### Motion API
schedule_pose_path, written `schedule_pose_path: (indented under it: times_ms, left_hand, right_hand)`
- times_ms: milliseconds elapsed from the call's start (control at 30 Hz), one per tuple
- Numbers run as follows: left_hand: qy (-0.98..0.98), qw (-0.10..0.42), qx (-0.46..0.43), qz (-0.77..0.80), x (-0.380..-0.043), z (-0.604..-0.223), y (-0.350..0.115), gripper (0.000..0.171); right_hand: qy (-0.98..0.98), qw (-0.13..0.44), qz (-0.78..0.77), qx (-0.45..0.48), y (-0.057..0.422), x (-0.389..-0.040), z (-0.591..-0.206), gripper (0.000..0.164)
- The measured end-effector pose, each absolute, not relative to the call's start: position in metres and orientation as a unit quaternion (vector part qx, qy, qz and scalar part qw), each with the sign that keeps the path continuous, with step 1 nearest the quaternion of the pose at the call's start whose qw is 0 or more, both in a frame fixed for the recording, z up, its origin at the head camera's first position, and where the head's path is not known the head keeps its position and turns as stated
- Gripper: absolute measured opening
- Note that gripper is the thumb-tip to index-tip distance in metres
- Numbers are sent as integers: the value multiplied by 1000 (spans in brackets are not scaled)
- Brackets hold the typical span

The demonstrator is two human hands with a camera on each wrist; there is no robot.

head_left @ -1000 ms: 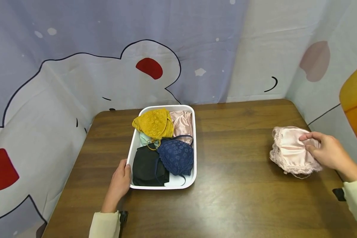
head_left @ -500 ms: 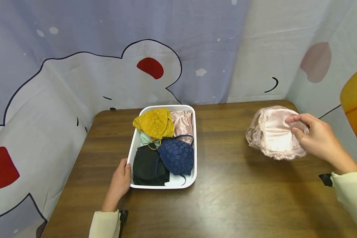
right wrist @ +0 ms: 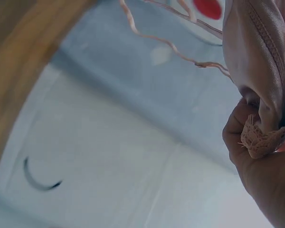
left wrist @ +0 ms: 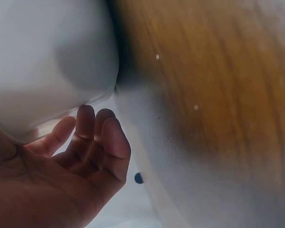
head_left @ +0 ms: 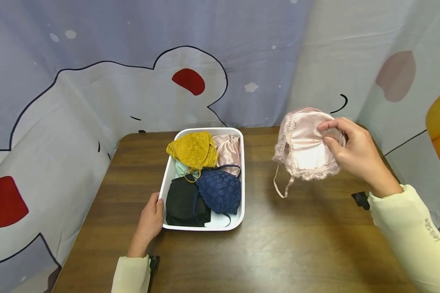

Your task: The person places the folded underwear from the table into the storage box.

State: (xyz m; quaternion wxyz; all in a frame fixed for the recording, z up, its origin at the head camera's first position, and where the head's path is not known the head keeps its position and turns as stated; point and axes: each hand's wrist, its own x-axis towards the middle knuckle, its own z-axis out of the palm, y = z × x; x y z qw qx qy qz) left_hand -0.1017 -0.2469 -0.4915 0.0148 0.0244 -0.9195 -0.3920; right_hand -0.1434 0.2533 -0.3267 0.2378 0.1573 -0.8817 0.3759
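My right hand (head_left: pixel 357 152) pinches a pale pink satin bra (head_left: pixel 302 140) with lace trim between thumb and fingers, held up over the right part of the table. A thin strap dangles below its left side. In the right wrist view the bra (right wrist: pixel 256 52) hangs from the fingers, with loose straps trailing left. My left hand (head_left: pixel 151 217) grips the left wall of a white plastic bin (head_left: pixel 243 183) near its front corner. The left wrist view shows curled fingers (left wrist: pixel 85 123) at the edge of the bin (left wrist: pixel 52 57).
Inside the bin lie a mustard lace bra (head_left: pixel 192 149), a navy lace bra (head_left: pixel 220 189), folded black fabric (head_left: pixel 183 203), pink satin fabric (head_left: pixel 228 149) and a bit of mint cloth (head_left: pixel 182 169). The bin stands on a wooden table (head_left: pixel 278 252). A printed curtain (head_left: pixel 132 93) surrounds it.
The right hand has carried the pink bra up and leftward from the table's right side, closer to the bin. A strap now hangs free. The left hand keeps its grip on the bin.
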Motion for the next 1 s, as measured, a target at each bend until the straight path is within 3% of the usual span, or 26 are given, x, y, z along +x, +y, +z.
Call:
schedule_pose_path:
  times_ms: [300,800,1000]
  left_hand:
    - [-920,37,12,-389,-100,-493,-247,25]
    - [-920,27,18,-390,-100,-492,-243,25]
    - [-921,18,17,-388,-99,-492,-240,25]
  right_hand:
    - [-831,231,450,231,175,-161,-318,27]
    - [-782,177,532,273,52,-170,-373,27]
    - [-820,82,506,255,23,-162,-391,24]
